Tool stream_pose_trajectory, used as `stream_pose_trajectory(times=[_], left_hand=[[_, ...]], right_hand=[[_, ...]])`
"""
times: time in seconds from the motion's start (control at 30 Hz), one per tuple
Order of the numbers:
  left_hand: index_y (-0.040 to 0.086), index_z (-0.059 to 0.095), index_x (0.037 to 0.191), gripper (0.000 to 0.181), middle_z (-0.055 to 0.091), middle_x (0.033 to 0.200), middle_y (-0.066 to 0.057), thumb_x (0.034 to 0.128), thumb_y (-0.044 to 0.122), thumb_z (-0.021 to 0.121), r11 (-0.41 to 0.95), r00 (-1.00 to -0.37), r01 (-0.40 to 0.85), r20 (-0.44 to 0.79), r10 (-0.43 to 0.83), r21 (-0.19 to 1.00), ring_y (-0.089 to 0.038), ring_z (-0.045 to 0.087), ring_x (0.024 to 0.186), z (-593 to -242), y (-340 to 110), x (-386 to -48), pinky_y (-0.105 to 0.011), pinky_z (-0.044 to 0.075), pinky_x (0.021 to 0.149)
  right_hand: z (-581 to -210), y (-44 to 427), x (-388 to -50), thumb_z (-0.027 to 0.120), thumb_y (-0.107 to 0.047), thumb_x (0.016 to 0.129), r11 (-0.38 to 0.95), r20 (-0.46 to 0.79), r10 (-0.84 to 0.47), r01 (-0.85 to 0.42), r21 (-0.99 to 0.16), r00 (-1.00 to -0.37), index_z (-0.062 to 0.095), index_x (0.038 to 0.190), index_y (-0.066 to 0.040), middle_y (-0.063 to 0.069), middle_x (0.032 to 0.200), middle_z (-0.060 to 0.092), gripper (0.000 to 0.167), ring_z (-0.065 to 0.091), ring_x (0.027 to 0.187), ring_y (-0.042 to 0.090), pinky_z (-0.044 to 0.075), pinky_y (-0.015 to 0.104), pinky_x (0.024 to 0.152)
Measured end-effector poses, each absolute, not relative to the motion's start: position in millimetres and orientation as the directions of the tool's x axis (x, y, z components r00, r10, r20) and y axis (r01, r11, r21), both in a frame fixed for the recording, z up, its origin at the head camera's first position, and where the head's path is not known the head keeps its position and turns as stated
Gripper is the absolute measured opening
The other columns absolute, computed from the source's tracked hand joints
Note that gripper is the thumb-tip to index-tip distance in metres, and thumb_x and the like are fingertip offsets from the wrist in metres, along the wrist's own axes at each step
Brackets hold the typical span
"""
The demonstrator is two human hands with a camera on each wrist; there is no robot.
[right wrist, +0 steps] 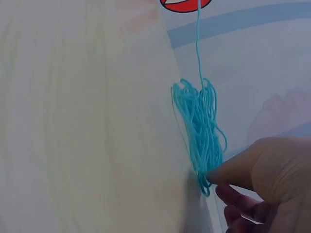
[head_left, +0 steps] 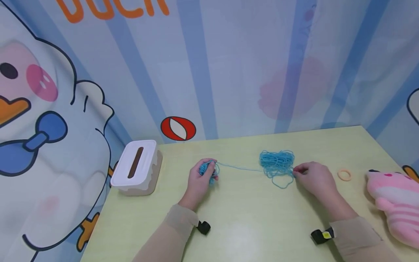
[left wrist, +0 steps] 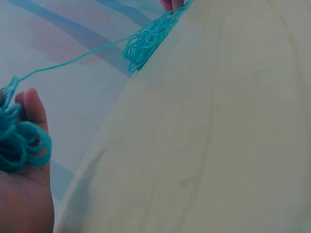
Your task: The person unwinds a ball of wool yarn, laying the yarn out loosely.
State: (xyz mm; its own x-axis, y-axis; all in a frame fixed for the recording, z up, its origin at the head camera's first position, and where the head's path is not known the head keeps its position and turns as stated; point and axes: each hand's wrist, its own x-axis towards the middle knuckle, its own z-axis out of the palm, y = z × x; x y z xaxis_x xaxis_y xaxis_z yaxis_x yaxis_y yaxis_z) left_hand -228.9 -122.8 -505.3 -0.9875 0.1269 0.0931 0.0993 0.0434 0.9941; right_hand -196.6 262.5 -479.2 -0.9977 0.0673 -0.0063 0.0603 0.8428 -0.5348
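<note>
My left hand [head_left: 200,178] grips a bunch of looped blue yarn [left wrist: 24,145] above the table's middle. From that bunch a single strand [head_left: 240,168] runs right to a loose pile of the same blue yarn [head_left: 277,163] lying on the table. At the pile's right edge, my right hand [head_left: 315,179] pinches some yarn between thumb and fingertips. The right wrist view shows the thumb [right wrist: 233,170] against the near end of the pile [right wrist: 199,126], its other fingers curled below.
A white-lidded tissue box [head_left: 134,167] stands on the left of the pale table [head_left: 242,222]. An orange ring [head_left: 344,175] lies right of my right hand, and a pink-and-white plush toy [head_left: 397,203] rests at the right edge. A printed curtain [head_left: 235,72] hangs behind.
</note>
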Motion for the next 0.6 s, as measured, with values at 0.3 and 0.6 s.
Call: stream_pose_trajectory(times=[0.3,0.6], left_hand=[[0.012,0.066,0.125,0.022,0.075,0.116,-0.014,0.1144,0.03,0.062,-0.023,-0.965,0.128,0.13,0.226,0.991,-0.018,0.07,0.082,-509,-124,-232,-0.028,0.066,0.077],[0.001,0.063,0.141,0.037,0.07,0.102,-0.007,0.1145,0.026,0.061,0.059,-0.957,0.137,0.117,0.266,0.989,-0.017,0.067,0.081,-506,-123,-229,-0.026,0.063,0.076]], right_hand=[[-472,182,-191,0.063,-0.006,0.1,0.723,0.479,-0.03,-0.35,-0.596,-0.877,0.078,0.122,-0.003,0.021,0.124,0.077,0.027,0.069,0.106,0.04,0.058,0.055,0.085],[-487,97,-195,0.069,-0.024,0.11,0.62,0.361,-0.292,-0.463,-0.634,-0.885,0.061,0.155,-0.007,0.009,0.135,0.079,0.048,0.073,0.132,0.033,0.059,0.054,0.111]])
